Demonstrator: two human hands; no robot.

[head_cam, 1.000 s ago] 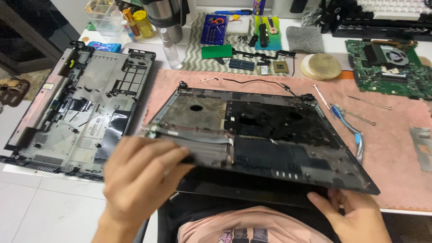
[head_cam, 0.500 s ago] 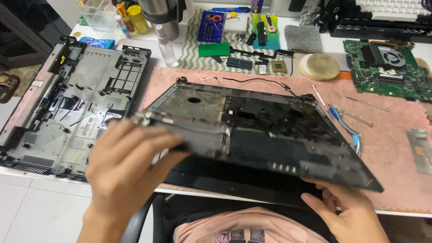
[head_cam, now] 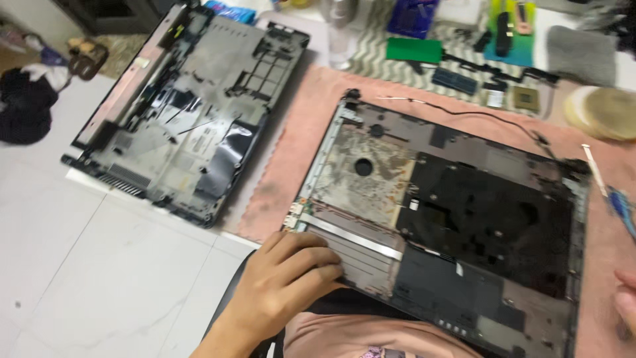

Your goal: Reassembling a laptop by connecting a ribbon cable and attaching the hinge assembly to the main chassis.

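Gripping laptop palmrest frame [head_cam: 457, 219] near corner, left hand [head_cam: 285, 278] closed, right hand [head_cam: 626, 301] unclear at edge, pink mat [head_cam: 298, 132], white tiled floor [head_cam: 99, 265]

Right hand [head_cam: 626, 301] mostly cut off at edge.

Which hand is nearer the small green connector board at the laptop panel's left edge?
Left. The left hand grips the laptop panel just below the connector board; the right hand is at the panel's far right edge.
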